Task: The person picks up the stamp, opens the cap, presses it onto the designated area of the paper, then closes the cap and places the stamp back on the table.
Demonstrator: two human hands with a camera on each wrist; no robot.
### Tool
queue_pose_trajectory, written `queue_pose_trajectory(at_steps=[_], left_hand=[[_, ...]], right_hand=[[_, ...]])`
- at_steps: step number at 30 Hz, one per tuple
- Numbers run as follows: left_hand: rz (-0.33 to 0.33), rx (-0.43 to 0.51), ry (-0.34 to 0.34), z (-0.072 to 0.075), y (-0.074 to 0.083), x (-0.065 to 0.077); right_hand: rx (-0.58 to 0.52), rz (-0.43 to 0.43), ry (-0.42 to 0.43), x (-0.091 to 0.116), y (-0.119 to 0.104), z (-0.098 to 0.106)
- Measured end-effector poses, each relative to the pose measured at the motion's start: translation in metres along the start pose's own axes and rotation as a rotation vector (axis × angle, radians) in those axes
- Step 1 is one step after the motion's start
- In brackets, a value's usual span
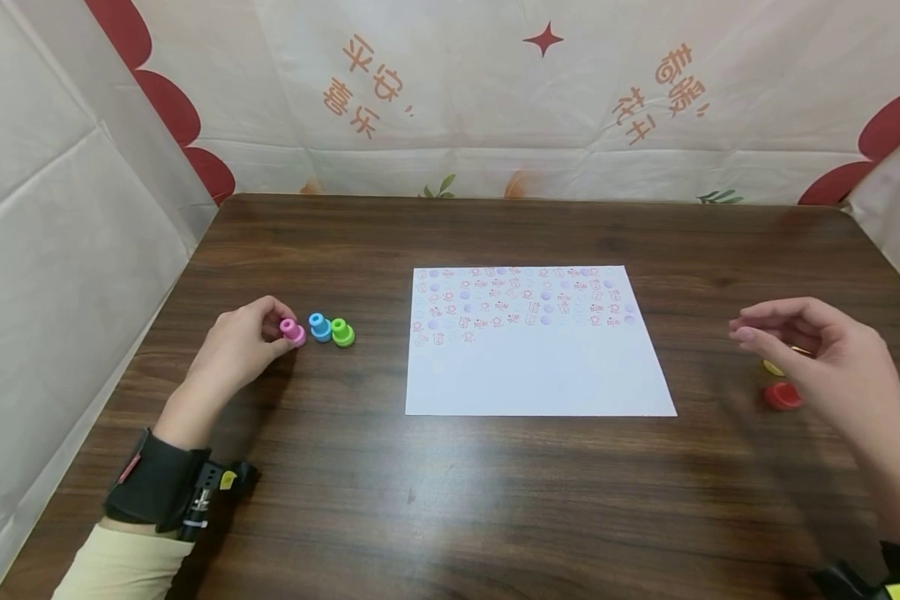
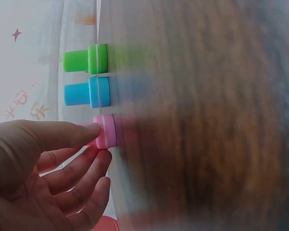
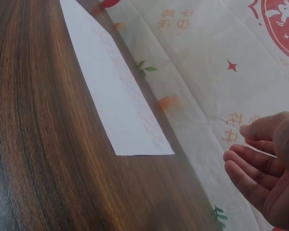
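Observation:
On the left of the table my left hand pinches a small pink stamp between thumb and fingers. In the left wrist view the pink stamp stands upright on the wood, in a row with the blue stamp and the green stamp. My right hand hovers at the right, fingers loosely bent, with nothing between them. Beneath it sit a red stamp and a yellow stamp, the yellow one partly hidden by the hand. The right wrist view shows that hand holding nothing.
A white sheet of paper lies mid-table, its upper half covered in rows of small red and purple stamp prints. Behind the dark wooden table hangs a white printed cloth; another white cloth runs along the left side.

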State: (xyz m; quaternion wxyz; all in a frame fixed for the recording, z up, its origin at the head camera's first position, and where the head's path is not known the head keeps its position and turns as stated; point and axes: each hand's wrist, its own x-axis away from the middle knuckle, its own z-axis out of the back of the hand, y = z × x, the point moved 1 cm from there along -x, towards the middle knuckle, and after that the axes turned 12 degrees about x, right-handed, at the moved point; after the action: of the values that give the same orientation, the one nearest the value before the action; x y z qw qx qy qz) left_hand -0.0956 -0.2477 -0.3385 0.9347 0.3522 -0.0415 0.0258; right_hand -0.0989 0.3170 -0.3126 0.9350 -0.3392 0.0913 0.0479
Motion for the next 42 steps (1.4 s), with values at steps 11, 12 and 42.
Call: queue_pose_trajectory(at_steps=[11, 12, 42], left_hand=[[0.005, 0.002, -0.003, 0.001, 0.0, 0.001], [0.006, 0.002, -0.002, 0.002, 0.0, 0.002], [-0.017, 0.016, 0.021, 0.014, 0.0, 0.008]], right_hand=[[-0.003, -0.026, 0.012, 0.003, 0.009, 0.009], [0.002, -0.03, 0.014, 0.004, 0.01, 0.01], [-0.093, -0.015, 0.079, 0.019, 0.054, 0.023]])
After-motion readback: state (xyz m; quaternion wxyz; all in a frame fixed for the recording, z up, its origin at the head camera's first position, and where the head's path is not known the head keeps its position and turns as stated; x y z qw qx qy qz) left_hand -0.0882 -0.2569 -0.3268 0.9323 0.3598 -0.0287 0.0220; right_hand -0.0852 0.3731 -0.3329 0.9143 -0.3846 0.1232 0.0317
